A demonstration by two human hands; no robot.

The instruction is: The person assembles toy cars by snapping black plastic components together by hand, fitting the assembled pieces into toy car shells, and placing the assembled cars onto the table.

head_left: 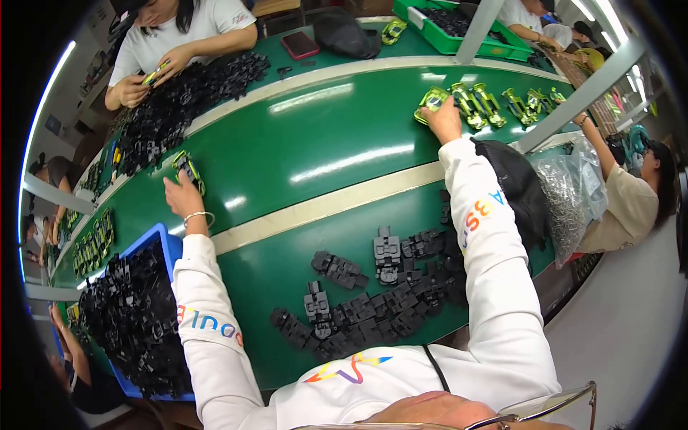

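My left hand (184, 196) is at the left of the green belt, thumb side against a lime-green and black toy car (185, 166). It seems to pinch the car's near end, other fingers held apart; the grip is partly hidden. Reaching far right, my right hand (446, 122) has its fingers closed on a lime-green toy car body (432, 99) at the belt's far edge. Beside that hand stand more lime-green car bodies (485, 104) in a row. Dark grey car chassis parts (387, 258) lie on the green table in front of me, several heaped together.
A blue crate (172, 247) full of black parts stands left of my left arm. Across the belt, a person handles a green piece behind a black parts pile (183, 97). A green tray (430, 39), metal post (479, 32) and plastic bag of screws (566, 193) are also around.
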